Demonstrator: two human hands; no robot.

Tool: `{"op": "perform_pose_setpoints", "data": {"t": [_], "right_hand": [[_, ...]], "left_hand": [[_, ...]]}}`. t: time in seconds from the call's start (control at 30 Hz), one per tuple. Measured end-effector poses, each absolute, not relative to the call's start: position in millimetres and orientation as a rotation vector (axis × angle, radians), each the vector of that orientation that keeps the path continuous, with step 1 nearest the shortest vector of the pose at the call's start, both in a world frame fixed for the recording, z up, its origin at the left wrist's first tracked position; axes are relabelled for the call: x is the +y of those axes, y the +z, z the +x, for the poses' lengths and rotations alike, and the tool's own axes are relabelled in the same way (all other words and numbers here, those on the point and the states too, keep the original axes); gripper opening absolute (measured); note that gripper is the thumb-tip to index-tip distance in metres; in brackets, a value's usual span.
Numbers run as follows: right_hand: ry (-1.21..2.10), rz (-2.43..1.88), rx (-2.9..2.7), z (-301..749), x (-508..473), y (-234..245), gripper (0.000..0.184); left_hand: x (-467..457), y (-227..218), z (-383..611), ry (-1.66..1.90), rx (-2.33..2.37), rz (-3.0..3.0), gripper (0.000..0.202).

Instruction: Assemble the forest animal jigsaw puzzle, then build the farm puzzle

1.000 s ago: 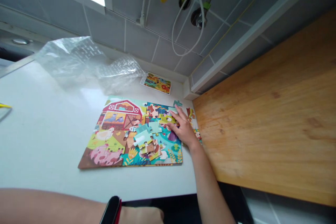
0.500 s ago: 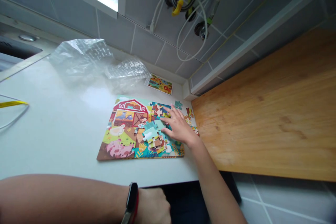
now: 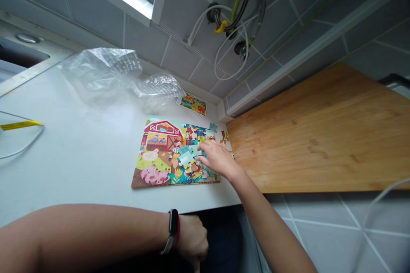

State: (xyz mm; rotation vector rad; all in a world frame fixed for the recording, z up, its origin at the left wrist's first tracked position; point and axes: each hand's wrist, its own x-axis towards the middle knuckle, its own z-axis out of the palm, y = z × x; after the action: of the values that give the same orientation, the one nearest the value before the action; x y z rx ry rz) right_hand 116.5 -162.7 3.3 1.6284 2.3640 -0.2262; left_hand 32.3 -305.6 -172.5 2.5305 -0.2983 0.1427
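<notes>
The open right grip (image 3: 216,158) reaches over loose jigsaw pieces (image 3: 187,157) lying unseated on a farm puzzle (image 3: 154,175). The left grip (image 3: 192,234) (a clenched fist) sits at six o'clock, by the edge of the desk (image 3: 80,158).

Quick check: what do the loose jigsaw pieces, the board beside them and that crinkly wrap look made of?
The loose jigsaw pieces look like printed cardboard, with a smooth face. The board looks like solid wood, with visible grain. The wrap looks like thin clear plastic film, creased and shiny.
</notes>
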Motion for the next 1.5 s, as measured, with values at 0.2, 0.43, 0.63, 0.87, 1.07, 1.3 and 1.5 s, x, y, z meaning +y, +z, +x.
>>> {"op": "perform_pose_setpoints", "data": {"t": [0.2, 0.43, 0.63, 0.87, 1.07, 1.3, 1.5], "right_hand": [[-0.260, 1.841, 2.262, 95.2, -194.7, -0.7, 0.037], [-0.201, 1.997, 2.332, 80.0, -203.0, -32.3, 0.071], [-0.220, 2.208, 2.294, 81.8, -216.9, -39.7, 0.059], [-0.104, 2.354, 2.277, 108.2, -237.5, -37.7, 0.054], [-0.074, 2.459, 2.048, 155.7, -239.2, -44.2, 0.052], [-0.287, 2.417, 2.286, 128.7, -224.0, -38.0, 0.035], [-0.366, 2.321, 2.214, 82.3, -201.2, -38.7, 0.059]], "left_hand": [[-299.3, -168.3, 21.5, 0.152, -0.316, 2.538, 0.042], [-296.7, -173.0, 27.8, 0.043, -0.404, 2.516, 0.023], [-298.0, -171.1, 29.1, 0.025, -0.391, 2.506, 0.020], [-302.6, -172.2, 22.7, 0.167, -0.267, 2.608, 0.007], [-302.0, -169.5, 22.0, 0.133, -0.259, 2.601, 0.003], [-298.8, -172.0, 27.2, -0.067, -0.365, 2.470, 0.017], [-298.1, -165.5, 24.9, 0.019, -0.311, 2.449, 0.036]]}}
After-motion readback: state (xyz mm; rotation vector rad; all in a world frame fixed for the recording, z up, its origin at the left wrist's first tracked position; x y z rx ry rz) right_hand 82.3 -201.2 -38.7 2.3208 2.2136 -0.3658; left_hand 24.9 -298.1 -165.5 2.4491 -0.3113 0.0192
